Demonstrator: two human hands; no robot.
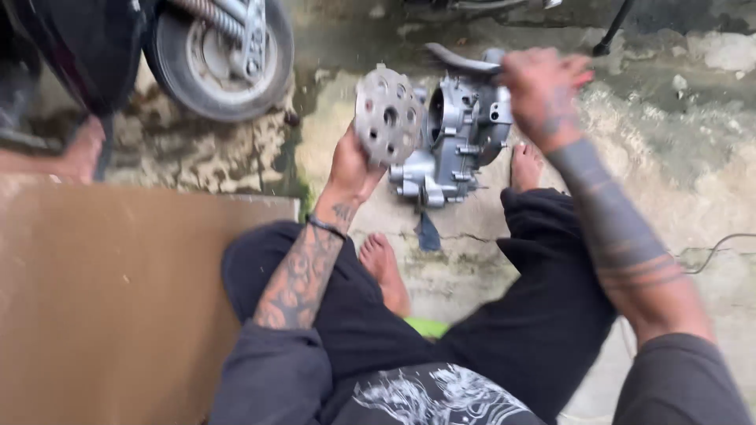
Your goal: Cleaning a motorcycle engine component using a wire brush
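- While the person squats on the concrete floor [488, 267], the left hand [353, 164] holds up a round perforated metal disc [387, 116]; its fingers are closed on the disc's lower edge, thumb side toward the camera.
- Disc position: raised off the floor, face turned roughly toward the camera, just left of the grey engine casing [461, 142] and overlapping its left edge in this view. Whether disc and casing touch cannot be told; motion blur.
- Right hand [543, 90] is at the casing's upper right, fingers curled shut around a dark curved lever [461, 59] that projects leftward from the top of the casing.
- Casing stands on the floor between the two bare feet, its long axis running near to far from the person; the open round cavity faces left, toward the disc.
- Key relation: disc lies directly left of that cavity; the left hand is the nearer hand to it, the right hand is on the far side.
- Surroundings: scooter wheel [220, 55] at upper left, brown board [110, 299] at left, dark rag [428, 233] below the casing.
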